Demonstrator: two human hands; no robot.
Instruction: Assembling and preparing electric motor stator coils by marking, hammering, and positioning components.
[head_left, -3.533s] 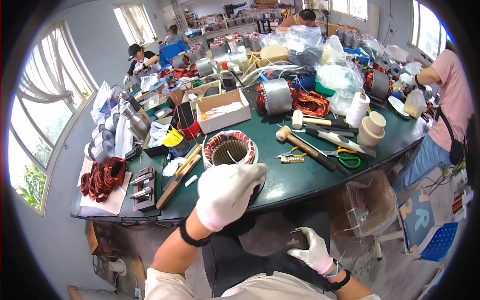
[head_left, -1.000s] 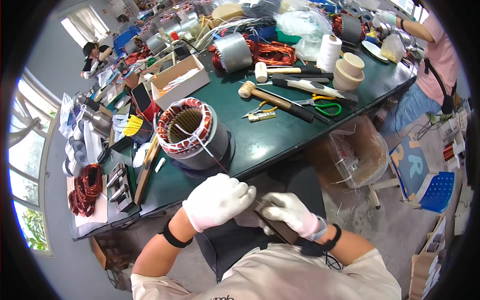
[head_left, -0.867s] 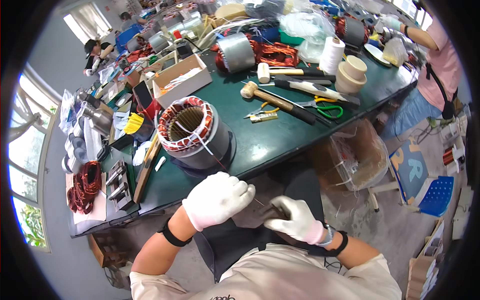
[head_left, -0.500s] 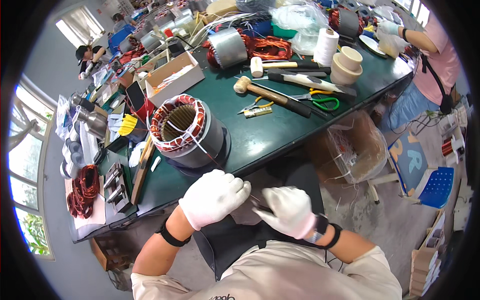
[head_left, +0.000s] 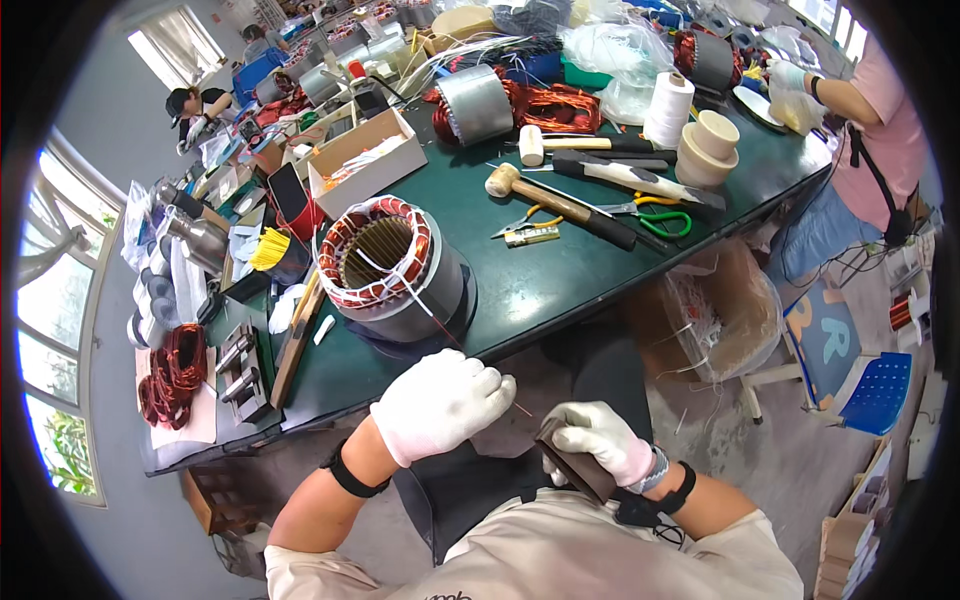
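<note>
A motor stator (head_left: 432,305) stands upright on the green workbench, its ring of copper windings laced with white cord. From its top a white sleeve runs toward me with a thin reddish wire (head_left: 523,409) coming out of it. My left hand (head_left: 443,405), in a white glove, is closed around this wire just off the bench edge, and the wire's end sticks out past the fingers. To the right my gloved right hand (head_left: 603,438) grips a folded dark brown sheet (head_left: 580,468) that looks like sandpaper. The sheet is apart from the wire end.
Mallets (head_left: 560,205), scissors (head_left: 665,218) and a cutter lie on the green bench (head_left: 520,290). A box of white sleeves (head_left: 375,165) stands behind the stator, with coils (head_left: 178,375) at left. A lined waste carton (head_left: 745,310) and blue chair (head_left: 875,390) stand right. A co-worker (head_left: 880,140) works at far right.
My right hand has drawn back slightly and turned, bringing the dark brown sheet into plain sight. My left hand stays closed on the wire. The view has shifted slightly.
</note>
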